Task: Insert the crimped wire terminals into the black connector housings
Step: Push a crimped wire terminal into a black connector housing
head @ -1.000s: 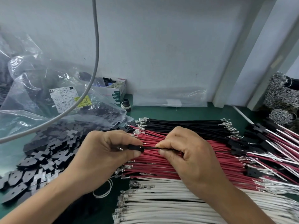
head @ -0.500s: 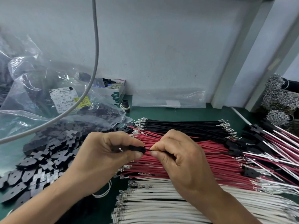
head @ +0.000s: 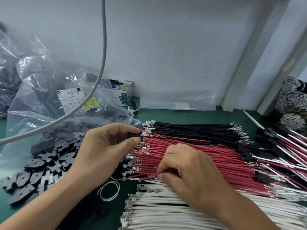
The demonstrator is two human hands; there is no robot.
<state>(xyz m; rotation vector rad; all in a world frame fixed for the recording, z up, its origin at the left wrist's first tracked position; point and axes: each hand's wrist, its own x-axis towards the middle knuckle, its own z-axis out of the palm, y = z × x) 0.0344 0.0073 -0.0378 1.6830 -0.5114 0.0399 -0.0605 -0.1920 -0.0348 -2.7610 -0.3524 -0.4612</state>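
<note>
A: Left hand [head: 106, 146] pinches a black connector housing [head: 134, 136] between thumb and forefinger, a black wire [head: 191, 141] trailing off toward three o'clock.

B: And the right hand [head: 187, 170]?

A: At five o'clock of the housing, well apart from it, fingers curled down onto the red wires [head: 216, 156], pinching at one near its terminal.

B: More housings?

A: A loose pile [head: 49, 156] at nine o'clock of the left hand, on the green mat [head: 207, 116].

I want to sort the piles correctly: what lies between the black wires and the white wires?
In the head view, the red wires lie between the black wires and the white wires.
</note>
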